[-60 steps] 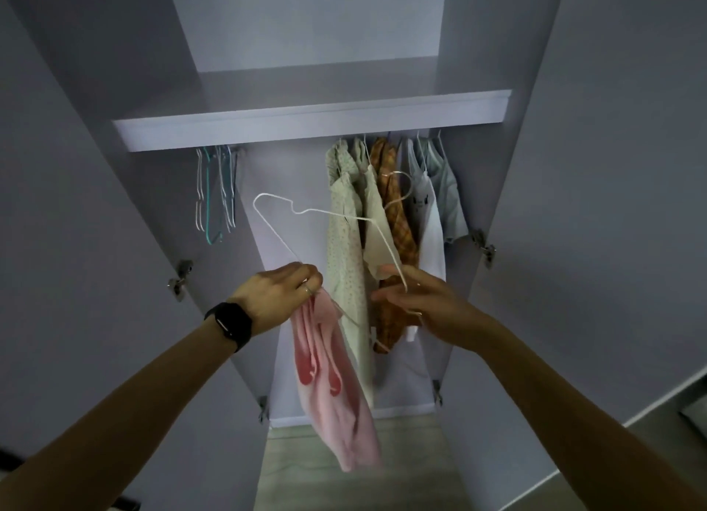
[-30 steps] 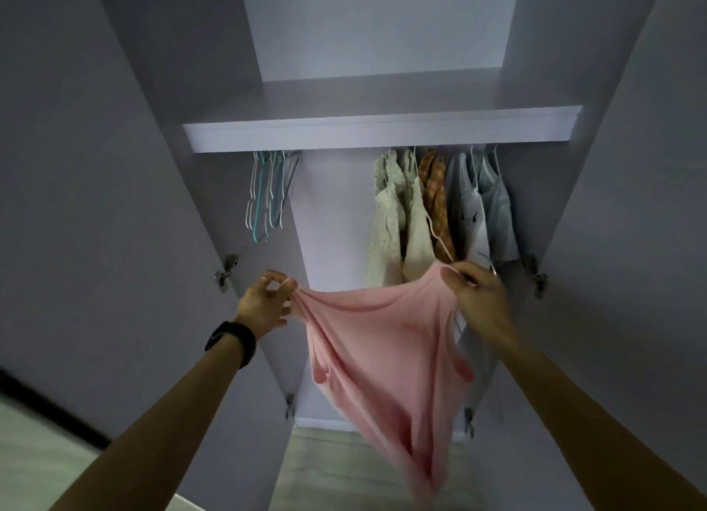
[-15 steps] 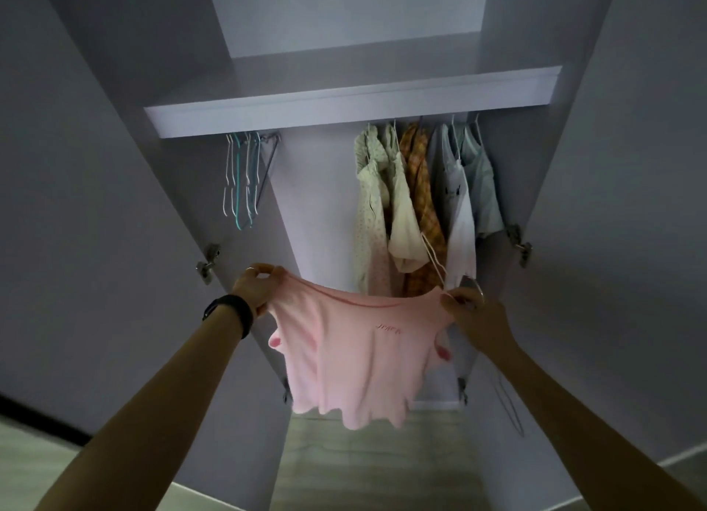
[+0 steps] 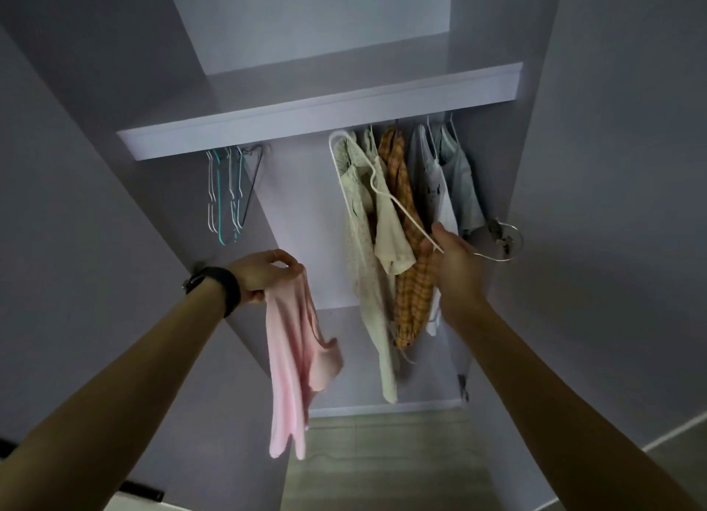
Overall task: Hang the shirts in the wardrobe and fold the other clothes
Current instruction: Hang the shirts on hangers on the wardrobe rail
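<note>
Head view: limp pink fabric shirt is pinched at its top edge by the curled fingers of the left hand and hangs in front of the open grey wardrobe. Thin white wire hanger is gripped near its hook by the right hand, fingers closed round it, and is held against the row of hung shirts. Shirt and hanger are apart.

pale plank floor below, a metal door hinge at right, a black wristwatch.
</note>
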